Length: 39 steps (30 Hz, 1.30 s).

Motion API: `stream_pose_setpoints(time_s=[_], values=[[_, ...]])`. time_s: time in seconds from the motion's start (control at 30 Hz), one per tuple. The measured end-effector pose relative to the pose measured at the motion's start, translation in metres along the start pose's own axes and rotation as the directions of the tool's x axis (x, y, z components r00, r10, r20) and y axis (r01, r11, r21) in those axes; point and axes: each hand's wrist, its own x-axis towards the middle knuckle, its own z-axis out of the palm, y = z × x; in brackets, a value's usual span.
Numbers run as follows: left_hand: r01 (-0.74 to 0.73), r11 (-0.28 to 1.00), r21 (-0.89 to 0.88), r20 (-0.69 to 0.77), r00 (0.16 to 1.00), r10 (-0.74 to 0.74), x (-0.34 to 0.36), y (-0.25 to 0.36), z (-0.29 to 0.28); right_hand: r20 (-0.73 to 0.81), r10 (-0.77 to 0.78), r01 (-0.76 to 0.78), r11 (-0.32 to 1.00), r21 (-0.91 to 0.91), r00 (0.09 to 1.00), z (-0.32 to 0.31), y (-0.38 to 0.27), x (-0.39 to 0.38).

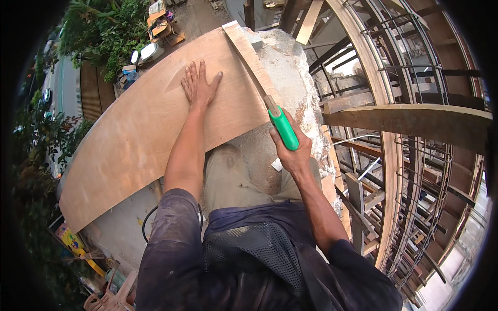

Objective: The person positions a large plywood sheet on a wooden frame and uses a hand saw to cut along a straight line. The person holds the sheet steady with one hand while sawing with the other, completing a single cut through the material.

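Item: plywood sheet point(135, 129), large, pale brown, lying flat across a rough concrete block point(290, 67) serving as the worktop, stretching from 8 o'clock up to 12 o'clock in the view.

Item: left hand point(198, 85), lying open, fingers spread, palm pressing down on the sheet near its upper middle.

Item: right hand point(291, 150), closing firmly around the green handle of a handsaw point(270, 103); the blade is running up toward 12 o'clock along the sheet's right-hand edge, where a narrow strip point(249, 52) is sitting between blade and concrete.

Position: the saw is lying at 3 o'clock of the left hand, near but apart from it; the sheet is under the left palm and at 10 o'clock of the right hand.

Surroundings: timber formwork and steel rebar point(415, 171) are standing at 3 o'clock; greenery point(104, 26) and ground clutter far below at 10 o'clock.

Risks, as judged: the sheet is overhanging the block widely toward 8 o'clock, so it could tip or slide if the palm pressure is easing. The blade could jump from its cut and be travelling toward the spread fingers. The person is working at height near an open edge, so a slip could be carrying tool or sheet down.
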Motion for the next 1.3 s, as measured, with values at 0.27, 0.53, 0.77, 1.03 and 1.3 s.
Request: stream_pose_setpoints(time_s=[0.27, 0.53, 0.77, 1.03, 1.3], values=[[-0.014, 1.000, 0.011, 0.072, 0.997, 0.013, -0.014, -0.009, 0.010, -0.027, -0.063, 0.065, 0.994, 0.090, 0.998, 0.002, 0.031, -0.026], [-0.010, 1.000, 0.018, 0.116, 0.993, 0.008, -0.007, -0.007, -0.008, -0.019, -0.058, 0.058, 0.998, -0.001, 0.998, -0.026, 0.025, -0.055], [-0.014, 1.000, 0.001, 0.138, 0.990, 0.014, -0.016, 0.005, -0.014, -0.024, -0.017, 0.019, 0.998, 0.065, 1.000, -0.019, 0.017, -0.022], [0.026, 0.999, 0.022, 0.231, 0.973, -0.030, -0.032, -0.019, 0.024, 0.001, -0.089, 0.088, 0.993, -0.078, 0.996, -0.042, 0.079, -0.109], [-0.017, 1.000, -0.003, 0.230, 0.973, 0.017, 0.000, 0.003, 0.009, -0.080, -0.126, 0.133, 0.988, 0.081, 0.989, 0.025, 0.056, 0.032]])
